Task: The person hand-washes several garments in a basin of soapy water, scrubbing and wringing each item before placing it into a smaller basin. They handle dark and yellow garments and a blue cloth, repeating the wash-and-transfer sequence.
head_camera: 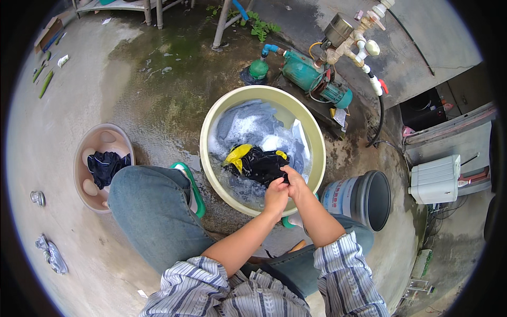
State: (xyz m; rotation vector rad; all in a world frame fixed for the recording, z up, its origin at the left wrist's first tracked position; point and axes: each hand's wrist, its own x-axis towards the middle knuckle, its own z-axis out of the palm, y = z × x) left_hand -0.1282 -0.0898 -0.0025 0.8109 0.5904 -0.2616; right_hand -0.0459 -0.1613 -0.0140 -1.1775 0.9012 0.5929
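Observation:
A large cream plastic basin [204, 152] of sudsy water stands between my knees. My left hand [276, 198] and my right hand [294, 181] come together over its near side, both gripping the edge of a wet black garment with yellow patches [263, 166]. The rest of this garment spreads over the wash water. Behind it, a blue-grey cloth [247, 119] is partly under foam, and a white piece of fabric [302, 136] sticks up along the right wall. My fingertips are partly hidden by the hands and the bunched cloth.
On the left, a pinkish basin [123, 144] holds a navy garment [105, 168]. A grey bucket bearing writing [356, 198] stands by my right knee. Beyond the wash basin sits a teal water pump [303, 73] with pipes [358, 47]. The concrete floor [158, 115] is wet.

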